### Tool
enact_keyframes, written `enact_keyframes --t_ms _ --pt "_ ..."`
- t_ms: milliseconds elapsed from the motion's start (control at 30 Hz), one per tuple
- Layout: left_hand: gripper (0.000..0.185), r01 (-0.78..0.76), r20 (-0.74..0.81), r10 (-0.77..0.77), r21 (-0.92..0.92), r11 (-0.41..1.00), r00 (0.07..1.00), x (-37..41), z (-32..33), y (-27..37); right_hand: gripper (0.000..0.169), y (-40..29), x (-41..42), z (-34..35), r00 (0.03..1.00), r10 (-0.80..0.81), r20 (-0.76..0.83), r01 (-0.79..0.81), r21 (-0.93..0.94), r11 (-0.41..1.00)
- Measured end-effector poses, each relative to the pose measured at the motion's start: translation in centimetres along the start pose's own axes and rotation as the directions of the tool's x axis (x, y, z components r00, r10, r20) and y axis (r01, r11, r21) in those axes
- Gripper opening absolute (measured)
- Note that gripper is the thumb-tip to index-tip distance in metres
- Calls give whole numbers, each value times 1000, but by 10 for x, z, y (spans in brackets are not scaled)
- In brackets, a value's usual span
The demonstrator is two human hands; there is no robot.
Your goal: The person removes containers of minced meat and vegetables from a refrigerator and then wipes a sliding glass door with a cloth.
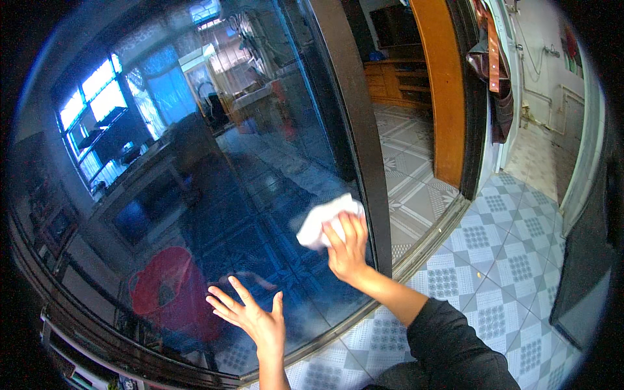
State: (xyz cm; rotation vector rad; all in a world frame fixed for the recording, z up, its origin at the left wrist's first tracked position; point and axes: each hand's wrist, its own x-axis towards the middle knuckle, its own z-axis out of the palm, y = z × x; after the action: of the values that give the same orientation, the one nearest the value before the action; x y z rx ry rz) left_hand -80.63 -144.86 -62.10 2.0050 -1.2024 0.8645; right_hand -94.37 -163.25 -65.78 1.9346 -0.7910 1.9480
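My right hand (349, 246) presses a crumpled white cloth (317, 222) against a dark glass sliding door (253, 190), close to its brown frame edge (366, 146). Lower and to the left, my left hand (256, 309) is raised before the same pane with its fingers spread and nothing in it. Whether its fingertips touch the glass I cannot tell. A hazy patch shows on the lower glass above the bottom rail. Bright windows and a room are mirrored in the pane. A red basket (168, 287) appears in the glass; reflected or behind it, I cannot tell.
Right of the frame is an open doorway with an orange wooden jamb (441, 92) and a wooden cabinet (397, 83) beyond. A floor track (434, 239) borders the patterned tiles (487, 273). A dark bag (492, 73) hangs near another doorway. A black panel (587, 287) stands far right.
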Motion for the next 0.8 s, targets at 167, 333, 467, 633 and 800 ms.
enact_keyframes --t_ms 167,333,467,633,800 --pt "110 0 30 1 -47 999 1000 1 -4 -1 50 32 -95 -31 976 -71 208 67 26 997" --pt "101 -17 -25 17 17 1000 1000 0 -11 5 47 29 -13 -59 994 100 -50 -89 186 978" --pt "100 -47 -8 47 -15 999 999 -2 -10 14 49 40 115 -54 952 176 -252 -153 107 982" --pt "99 -88 20 88 -15 996 996 -8 0 23 46 44 175 -24 961 124 -249 -90 144 985" --pt "96 -115 52 112 54 992 992 -16 12 22 52 58 63 -15 979 105 -174 -106 3 994"
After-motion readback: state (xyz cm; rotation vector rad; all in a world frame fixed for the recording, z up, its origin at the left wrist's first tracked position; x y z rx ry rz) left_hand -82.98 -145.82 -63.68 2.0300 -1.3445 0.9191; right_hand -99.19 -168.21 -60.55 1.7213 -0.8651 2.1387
